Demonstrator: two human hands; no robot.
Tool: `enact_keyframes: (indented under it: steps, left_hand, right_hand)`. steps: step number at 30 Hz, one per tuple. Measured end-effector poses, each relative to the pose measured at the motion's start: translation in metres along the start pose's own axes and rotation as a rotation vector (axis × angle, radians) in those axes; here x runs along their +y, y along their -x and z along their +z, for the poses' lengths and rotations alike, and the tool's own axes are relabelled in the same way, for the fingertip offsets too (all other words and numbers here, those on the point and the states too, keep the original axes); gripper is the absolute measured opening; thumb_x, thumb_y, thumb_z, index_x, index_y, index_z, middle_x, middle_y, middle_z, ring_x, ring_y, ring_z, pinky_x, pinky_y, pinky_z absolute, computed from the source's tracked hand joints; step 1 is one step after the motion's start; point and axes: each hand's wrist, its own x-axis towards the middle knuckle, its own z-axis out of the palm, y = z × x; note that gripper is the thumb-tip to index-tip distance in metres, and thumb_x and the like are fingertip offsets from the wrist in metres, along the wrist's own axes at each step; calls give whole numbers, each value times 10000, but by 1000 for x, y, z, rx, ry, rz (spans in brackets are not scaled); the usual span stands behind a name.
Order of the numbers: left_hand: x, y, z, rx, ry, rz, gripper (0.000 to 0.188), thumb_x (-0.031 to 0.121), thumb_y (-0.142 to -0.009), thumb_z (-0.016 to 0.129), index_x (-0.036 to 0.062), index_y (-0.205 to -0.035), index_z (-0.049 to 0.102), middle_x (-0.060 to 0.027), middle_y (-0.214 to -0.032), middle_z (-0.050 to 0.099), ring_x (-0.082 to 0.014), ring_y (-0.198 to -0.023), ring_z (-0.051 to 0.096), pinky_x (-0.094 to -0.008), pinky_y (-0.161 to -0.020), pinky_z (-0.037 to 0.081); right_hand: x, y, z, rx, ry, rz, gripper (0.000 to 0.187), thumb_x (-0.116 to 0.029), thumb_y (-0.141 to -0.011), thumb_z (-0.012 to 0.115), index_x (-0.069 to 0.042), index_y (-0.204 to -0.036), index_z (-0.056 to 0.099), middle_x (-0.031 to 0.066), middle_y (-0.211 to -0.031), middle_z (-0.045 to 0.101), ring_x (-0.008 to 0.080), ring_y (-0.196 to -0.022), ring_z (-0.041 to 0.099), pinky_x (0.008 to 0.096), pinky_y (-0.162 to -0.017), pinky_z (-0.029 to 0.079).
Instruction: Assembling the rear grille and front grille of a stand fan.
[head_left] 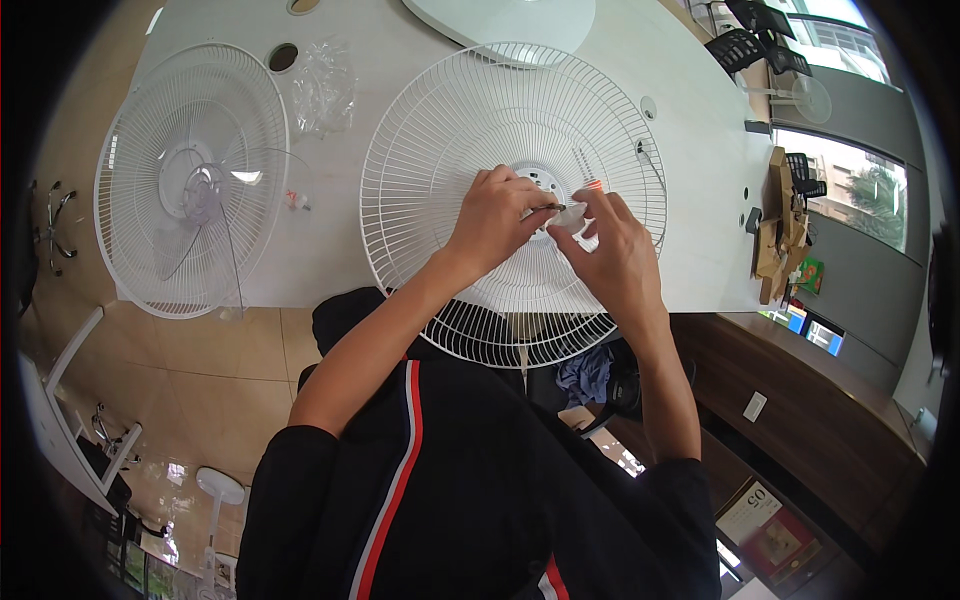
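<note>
Over the middle of a white wire fan grille, my hands are close together, fingertips nearly meeting. My left hand pinches a small dark, thin piece, too small to name. Between the thumb and fingers of my right hand is a small white piece, whose kind I cannot make out. Below them sits the grille's white hub plate with dark holes, partly hidden by my fingers. A small orange-red part shows just beyond my right fingers. The grille's near rim juts past the table edge.
On the left lies a second grille with clear fan blades on it. Beside it are a crumpled clear bag and a small white-and-red part. A white rounded base stands at the far side of the white table.
</note>
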Motion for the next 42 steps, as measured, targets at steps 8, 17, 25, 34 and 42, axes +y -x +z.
enact_keyframes:
  steps: [8, 17, 25, 34, 42]
  left_hand:
    - [3, -1, 2, -23, -17, -7, 174, 222, -885, 810, 127, -1030, 830, 0, -974, 797, -231, -980, 668, -389, -946, 474]
    - [20, -4, -16, -34, 38, -57, 250, 183, -896, 800, 112, -1135, 820, -70, -1071, 802, -252, -1055, 681, -406, -984, 515]
    - [35, -9, -24, -88, 219, -191, 215, 185, -939, 764, 88, -1126, 810, -97, -1074, 792, -237, -1036, 688, -388, -940, 540]
    - [33, -14, -19, -161, 186, -236, 200, 176, -957, 765, 74, -1126, 799, -40, -1115, 798, -149, -1051, 680, -339, -937, 500]
    - [35, -13, -16, -121, 204, -238, 218, 180, -923, 797, 85, -1119, 801, -48, -1092, 800, -172, -1008, 701, -349, -901, 518]
  right_hand:
    - [31, 20, 13, 180, -628, 187, 541, -44, -844, 871, 16, -1328, 637, 133, -1222, 726, 210, -1009, 762, 358, -862, 666]
    - [44, 55, 45, 231, -1163, 328, 550, 20, -872, 844, 22, -1370, 610, 159, -1338, 679, 234, -1138, 719, 365, -971, 626]
    - [54, 63, 63, 270, -1311, 341, 545, 11, -878, 835, 10, -1376, 617, 140, -1364, 664, 233, -1179, 701, 377, -987, 624]
    - [58, 61, 72, 308, -1336, 294, 544, -3, -877, 836, -8, -1378, 623, 113, -1342, 657, 232, -1184, 704, 375, -991, 630]
    - [57, 47, 71, 412, -949, 153, 538, -30, -847, 855, -19, -1343, 646, 125, -1283, 678, 246, -1152, 716, 384, -981, 622]
